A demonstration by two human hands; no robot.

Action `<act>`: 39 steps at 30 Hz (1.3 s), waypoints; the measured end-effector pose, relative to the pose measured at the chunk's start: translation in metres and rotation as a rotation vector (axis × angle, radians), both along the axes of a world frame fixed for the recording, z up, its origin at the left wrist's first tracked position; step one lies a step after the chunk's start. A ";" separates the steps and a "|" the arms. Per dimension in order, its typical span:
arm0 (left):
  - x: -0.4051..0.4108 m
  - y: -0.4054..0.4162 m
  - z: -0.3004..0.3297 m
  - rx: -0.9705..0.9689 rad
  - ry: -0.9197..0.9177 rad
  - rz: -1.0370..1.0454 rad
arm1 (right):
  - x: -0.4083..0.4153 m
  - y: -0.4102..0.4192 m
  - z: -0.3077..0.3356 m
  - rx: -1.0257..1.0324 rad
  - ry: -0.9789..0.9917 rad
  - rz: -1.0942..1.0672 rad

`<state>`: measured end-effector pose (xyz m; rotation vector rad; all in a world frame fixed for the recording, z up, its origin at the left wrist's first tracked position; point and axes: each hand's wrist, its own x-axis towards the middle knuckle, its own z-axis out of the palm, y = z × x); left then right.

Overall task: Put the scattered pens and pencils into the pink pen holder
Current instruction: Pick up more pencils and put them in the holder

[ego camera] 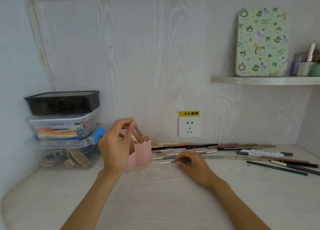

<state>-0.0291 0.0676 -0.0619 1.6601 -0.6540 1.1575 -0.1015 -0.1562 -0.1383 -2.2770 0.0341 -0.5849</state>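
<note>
The pink pen holder stands on the white desk, left of centre, with a few pens upright inside. My left hand is over its left side, fingertips pinching the top of a brownish pen that leans into the holder. My right hand lies on the desk just right of the holder, thumb and fingers pinching a grey and silver pen. Several more pens and pencils lie scattered in a row along the back wall to the right.
Three stacked plastic boxes stand against the wall at the left. A wall socket sits behind the pens. A shelf at upper right carries a patterned green tin and small containers.
</note>
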 end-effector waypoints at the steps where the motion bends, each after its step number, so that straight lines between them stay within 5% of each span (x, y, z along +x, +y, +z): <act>1: 0.002 -0.003 -0.006 0.107 0.044 0.065 | 0.000 -0.001 0.000 0.038 -0.006 -0.001; 4: 0.006 -0.006 -0.023 0.307 0.141 0.225 | 0.001 -0.003 -0.001 0.072 -0.034 -0.030; 11: -0.004 -0.002 -0.033 0.353 0.058 0.211 | 0.001 -0.006 0.001 -0.109 -0.172 -0.171; 14: -0.018 0.003 -0.049 0.607 0.034 0.100 | -0.003 -0.004 0.008 -0.130 -0.264 -0.240; 16: -0.019 0.010 -0.059 0.761 0.172 0.128 | -0.007 -0.002 0.014 -0.074 -0.309 -0.260; 23: 0.007 0.052 -0.068 0.462 0.557 0.206 | -0.010 0.019 0.049 0.459 -0.537 -0.156; 27: 0.014 0.052 -0.073 0.404 0.722 0.095 | 0.005 0.050 0.088 0.524 -0.639 -0.088; 32: 0.016 0.053 -0.076 0.329 0.728 0.046 | 0.043 0.095 0.134 0.317 -0.706 -0.020; 39: 0.011 0.051 -0.079 0.394 0.640 0.066 | 0.085 0.138 0.129 -0.372 -0.524 -0.109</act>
